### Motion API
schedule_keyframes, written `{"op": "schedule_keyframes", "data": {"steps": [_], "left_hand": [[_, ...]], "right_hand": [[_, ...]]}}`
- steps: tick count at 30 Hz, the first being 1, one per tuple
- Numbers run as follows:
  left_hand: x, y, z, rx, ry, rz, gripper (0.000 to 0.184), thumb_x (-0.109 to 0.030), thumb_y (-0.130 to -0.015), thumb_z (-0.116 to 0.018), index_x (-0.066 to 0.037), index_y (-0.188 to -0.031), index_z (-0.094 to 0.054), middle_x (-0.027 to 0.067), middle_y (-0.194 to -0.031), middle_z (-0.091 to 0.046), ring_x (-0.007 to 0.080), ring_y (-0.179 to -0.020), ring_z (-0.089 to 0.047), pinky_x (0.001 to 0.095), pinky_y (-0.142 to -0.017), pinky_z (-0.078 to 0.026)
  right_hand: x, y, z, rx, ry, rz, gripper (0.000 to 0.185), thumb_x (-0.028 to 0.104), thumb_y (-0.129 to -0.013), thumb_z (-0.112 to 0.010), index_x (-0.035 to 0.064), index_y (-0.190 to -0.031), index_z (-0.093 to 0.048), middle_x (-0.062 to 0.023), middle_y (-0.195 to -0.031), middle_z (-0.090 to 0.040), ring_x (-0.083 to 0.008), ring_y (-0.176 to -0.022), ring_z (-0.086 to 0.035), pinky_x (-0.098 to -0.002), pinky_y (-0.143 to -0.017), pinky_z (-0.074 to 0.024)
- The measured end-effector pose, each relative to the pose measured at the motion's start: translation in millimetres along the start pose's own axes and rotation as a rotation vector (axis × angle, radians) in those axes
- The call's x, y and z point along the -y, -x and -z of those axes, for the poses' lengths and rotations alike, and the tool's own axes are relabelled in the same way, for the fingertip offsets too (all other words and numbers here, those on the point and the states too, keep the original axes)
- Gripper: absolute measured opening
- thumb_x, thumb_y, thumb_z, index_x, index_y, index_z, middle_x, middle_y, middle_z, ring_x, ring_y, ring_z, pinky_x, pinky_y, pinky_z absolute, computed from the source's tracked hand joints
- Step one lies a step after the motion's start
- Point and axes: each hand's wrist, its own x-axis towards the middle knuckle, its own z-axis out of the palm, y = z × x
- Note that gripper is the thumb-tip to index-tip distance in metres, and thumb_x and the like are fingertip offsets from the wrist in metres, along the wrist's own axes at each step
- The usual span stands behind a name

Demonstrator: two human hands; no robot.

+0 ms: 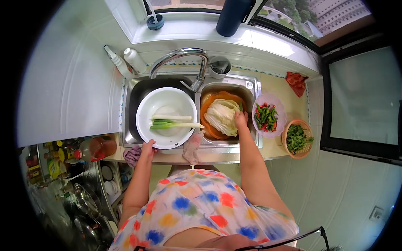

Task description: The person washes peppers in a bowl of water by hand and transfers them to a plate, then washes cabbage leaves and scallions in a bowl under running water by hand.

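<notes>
A white basin (167, 99) sits over the left sink, with green-and-white leeks (176, 124) lying in it. My left hand (148, 149) is at the basin's lower left rim, its fingers closed on the edge. In the right sink an orange basin (204, 111) holds a pale cabbage (222, 116). My right hand (241, 120) touches the cabbage's right side; its fingertips are partly hidden, so its grip is unclear.
Right of the sinks stand a plate of red and green peppers (266, 117) and a basket of leafy greens (296, 139). A faucet (201, 69) arches over the sinks. Cloths (193, 148) hang at the front edge. Bottles (135, 60) stand behind at left.
</notes>
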Motion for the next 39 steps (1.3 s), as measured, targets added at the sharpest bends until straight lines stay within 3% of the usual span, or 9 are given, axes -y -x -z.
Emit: {"op": "schedule_keyframes", "data": {"steps": [5, 8, 12, 17, 20, 25, 31, 35, 39], "left_hand": [[-2.7, 7.2, -4.0, 0.011, 0.034, 0.007, 0.027, -0.015, -0.073, -0.057, -0.008, -0.099, -0.052, 0.0017, -0.076, -0.055, 0.0111, -0.053, -0.048, 0.0228, -0.040, -0.037], [-4.3, 7.0, -6.7, 0.029, 0.019, -0.001, 0.029, -0.015, -0.073, -0.057, -0.007, -0.101, -0.052, 0.0018, -0.078, -0.056, 0.0110, -0.054, -0.049, 0.0227, -0.040, -0.037], [-3.6, 6.5, -11.8, 0.006, -0.008, -0.034, 0.030, -0.014, -0.073, -0.057, -0.008, -0.102, -0.052, 0.0026, -0.078, -0.056, 0.0113, -0.053, -0.049, 0.0229, -0.039, -0.038], [-4.8, 5.5, -15.9, -0.001, 0.003, -0.029, 0.028, -0.014, -0.073, -0.058, -0.008, -0.100, -0.053, 0.0025, -0.078, -0.056, 0.0114, -0.053, -0.049, 0.0231, -0.039, -0.037], [0.9, -1.8, -11.4, 0.026, 0.011, -0.022, 0.029, -0.014, -0.073, -0.057, -0.007, -0.101, -0.053, 0.0028, -0.079, -0.057, 0.0116, -0.055, -0.049, 0.0229, -0.039, -0.036], [-1.3, 8.2, -8.5, 0.023, 0.038, -0.034, 0.027, -0.014, -0.073, -0.057, -0.007, -0.099, -0.053, 0.0032, -0.076, -0.056, 0.0120, -0.056, -0.050, 0.0230, -0.040, -0.037], [-3.9, 13.1, -2.5, 0.002, 0.000, -0.009, 0.028, -0.015, -0.073, -0.057, -0.007, -0.099, -0.053, 0.0030, -0.077, -0.057, 0.0125, -0.056, -0.051, 0.0229, -0.041, -0.037], [-5.3, 17.4, -5.5, -0.019, -0.007, -0.024, 0.024, -0.016, -0.073, -0.058, -0.008, -0.095, -0.054, 0.0017, -0.074, -0.055, 0.0116, -0.054, -0.049, 0.0230, -0.041, -0.037], [0.2, 12.7, -3.1, -0.013, 0.020, -0.026, 0.023, -0.017, -0.073, -0.059, -0.008, -0.094, -0.054, 0.0015, -0.073, -0.055, 0.0111, -0.052, -0.048, 0.0234, -0.040, -0.037]], "right_hand": [[35.7, -2.1, 28.5, 0.207, 0.109, -0.209, 0.053, 0.042, -0.087, -0.050, 0.0039, -0.124, -0.048, -0.0089, -0.139, -0.030, -0.0335, -0.130, -0.025, -0.0500, -0.101, -0.0277], [35.1, 8.4, 27.3, 0.004, 0.043, 0.049, 0.053, 0.037, -0.086, -0.052, 0.0021, -0.125, -0.046, -0.0100, -0.139, -0.031, -0.0316, -0.129, -0.027, -0.0491, -0.101, -0.0271], [106.6, 59.4, 78.6, -0.158, -0.123, 0.684, 0.049, 0.013, -0.081, -0.059, 0.0005, -0.126, -0.043, -0.0127, -0.132, -0.041, -0.0344, -0.121, -0.039, -0.0441, -0.100, -0.0327], [169.9, 113.9, 98.6, -0.032, -0.280, 1.102, 0.048, -0.003, -0.072, -0.059, 0.0064, -0.118, -0.052, -0.0179, -0.127, -0.045, -0.0376, -0.117, -0.041, -0.0411, -0.099, -0.0351], [131.1, 98.4, 69.2, -0.008, -0.357, 0.698, 0.044, -0.002, -0.071, -0.062, 0.0075, -0.114, -0.055, -0.0185, -0.128, -0.044, -0.0382, -0.119, -0.040, -0.0403, -0.099, -0.0346], [83.0, 92.3, 73.4, 0.180, 0.185, 0.495, 0.109, 0.037, -0.058, -0.080, 0.0150, -0.142, -0.015, -0.0156, -0.147, -0.015, -0.0352, -0.135, -0.017, -0.0629, -0.102, -0.0173], [93.4, 68.7, 63.9, 0.295, 0.485, 0.510, 0.108, 0.039, -0.059, -0.078, 0.0200, -0.144, -0.014, -0.0129, -0.148, -0.014, -0.0378, -0.135, -0.015, -0.0606, -0.104, -0.0150], [92.8, 83.3, 19.9, 0.048, 0.641, 0.673, 0.079, 0.024, -0.077, -0.058, 0.0214, -0.144, -0.017, -0.0138, -0.149, -0.013, -0.0394, -0.135, -0.014, -0.0614, -0.104, -0.0144], [99.9, 95.6, 17.0, 0.198, 0.738, 0.533, 0.072, 0.019, -0.084, -0.048, 0.0237, -0.145, -0.010, -0.0121, -0.151, -0.007, -0.0415, -0.136, -0.010, -0.0651, -0.101, -0.0144]]}}
